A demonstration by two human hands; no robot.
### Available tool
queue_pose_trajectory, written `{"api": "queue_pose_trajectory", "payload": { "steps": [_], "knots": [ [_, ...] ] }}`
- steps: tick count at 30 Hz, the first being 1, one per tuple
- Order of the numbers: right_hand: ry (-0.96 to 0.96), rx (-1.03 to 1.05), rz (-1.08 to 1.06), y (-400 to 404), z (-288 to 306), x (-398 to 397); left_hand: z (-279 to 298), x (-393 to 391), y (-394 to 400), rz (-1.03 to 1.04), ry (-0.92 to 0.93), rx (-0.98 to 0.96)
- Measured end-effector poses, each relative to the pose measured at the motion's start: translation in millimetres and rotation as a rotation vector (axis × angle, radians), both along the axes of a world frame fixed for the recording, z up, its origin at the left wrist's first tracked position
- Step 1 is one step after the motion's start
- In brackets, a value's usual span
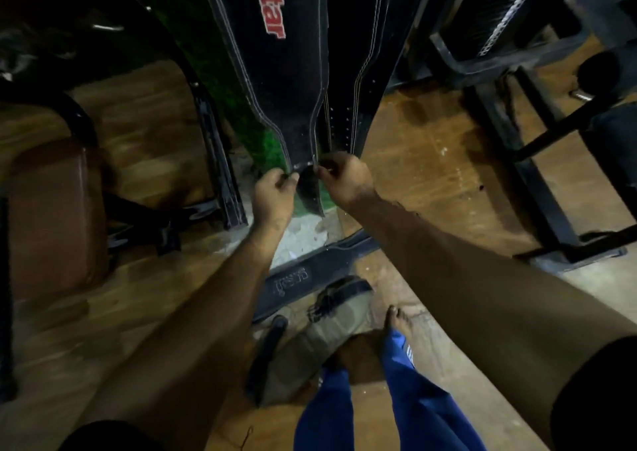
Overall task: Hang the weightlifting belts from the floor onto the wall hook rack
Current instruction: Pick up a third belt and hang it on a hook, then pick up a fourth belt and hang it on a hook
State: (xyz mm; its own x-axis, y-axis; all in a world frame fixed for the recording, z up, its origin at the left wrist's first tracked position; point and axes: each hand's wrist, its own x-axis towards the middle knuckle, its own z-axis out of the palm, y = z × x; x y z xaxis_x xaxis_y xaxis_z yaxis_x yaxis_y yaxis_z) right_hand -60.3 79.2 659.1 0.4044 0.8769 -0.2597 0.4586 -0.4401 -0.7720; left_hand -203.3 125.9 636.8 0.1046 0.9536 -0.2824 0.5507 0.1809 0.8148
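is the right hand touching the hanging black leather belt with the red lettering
Touching. In the head view the right hand is closed around the narrow lower end of the hanging black leather belt, fingers pinching its tip beside the left hand.

Bare forearms, left hand (274, 197) and right hand (344, 178) ungloved, short black sleeves (593, 395) at the near edge, blue trousers (362, 416) with white stripes, bare foot (400, 319)

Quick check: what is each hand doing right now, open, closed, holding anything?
Left hand: closed, pinching the narrow lower end of the hanging black stitched leather belt.
Right hand: closed on the same belt end.
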Motion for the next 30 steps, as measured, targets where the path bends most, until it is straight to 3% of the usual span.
{"api": "queue_pose_trajectory", "payload": {
  "steps": [4,9,13,18,30],
  "knots": [
    [0.160,-0.140,-0.099,-26.5,-52.0,-7.7,-57.6,-10.4,-28.6,0.052,0.028,-0.237],
    [0.317,-0.300,-0.211,-64.2,-126.1,-3.5,-112.8,-11.9,-51.3,-0.064,0.056,-0.316],
    [0.470,-0.351,-0.289,-84.8,-151.7,-2.3,-155.9,-2.8,-61.2,-0.146,0.076,-0.365],
    [0.567,-0.369,-0.360,-97.8,-236.3,12.2,-227.0,30.6,-68.8,-0.272,0.082,-0.418],
    [0.716,-0.331,-0.663,-74.6,-531.1,88.7,-520.5,122.2,-34.6,-0.486,0.190,-0.437]
  ]
}}
